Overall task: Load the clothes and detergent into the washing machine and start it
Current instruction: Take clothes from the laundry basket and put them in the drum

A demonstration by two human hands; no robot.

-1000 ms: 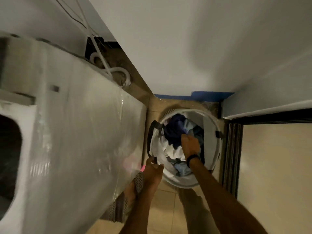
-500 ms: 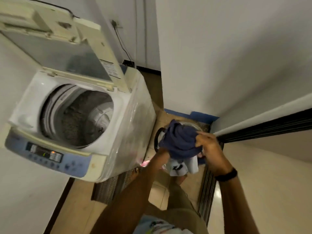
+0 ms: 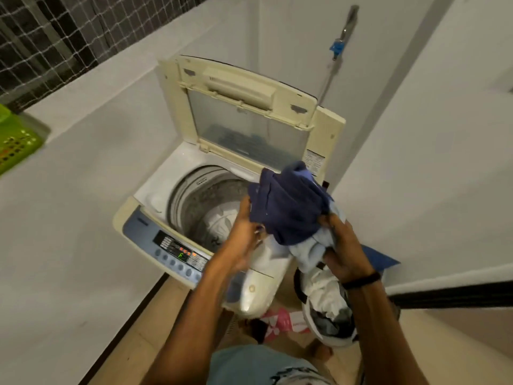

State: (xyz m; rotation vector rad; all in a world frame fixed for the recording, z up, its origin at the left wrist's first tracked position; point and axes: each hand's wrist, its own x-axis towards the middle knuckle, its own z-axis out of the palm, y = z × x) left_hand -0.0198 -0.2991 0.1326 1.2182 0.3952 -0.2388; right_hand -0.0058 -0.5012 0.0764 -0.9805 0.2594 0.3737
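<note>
A cream top-loading washing machine (image 3: 155, 195) stands with its lid (image 3: 244, 107) raised and its drum (image 3: 205, 201) exposed. Both hands hold a bundle of clothes (image 3: 291, 204), dark blue on top and pale blue below, over the machine's right front corner. My left hand (image 3: 244, 232) grips the bundle's left side. My right hand (image 3: 341, 245), with a black wristband, grips its right underside. A white laundry basket (image 3: 327, 309) with more clothes sits on the floor to the right. A pink packet (image 3: 283, 320), perhaps detergent, lies on the floor by the machine.
The control panel (image 3: 177, 251) shows a lit green display. A green plastic basket (image 3: 16, 137) sits on the ledge at far left. White walls close in left and right; a tap (image 3: 341, 43) is on the wall behind. A dark sliding-door track (image 3: 449, 298) runs at right.
The bundle of clothes has been lifted out of the basket and carried left and up to the machine's opening. The view has swung from the basket to the washer.
</note>
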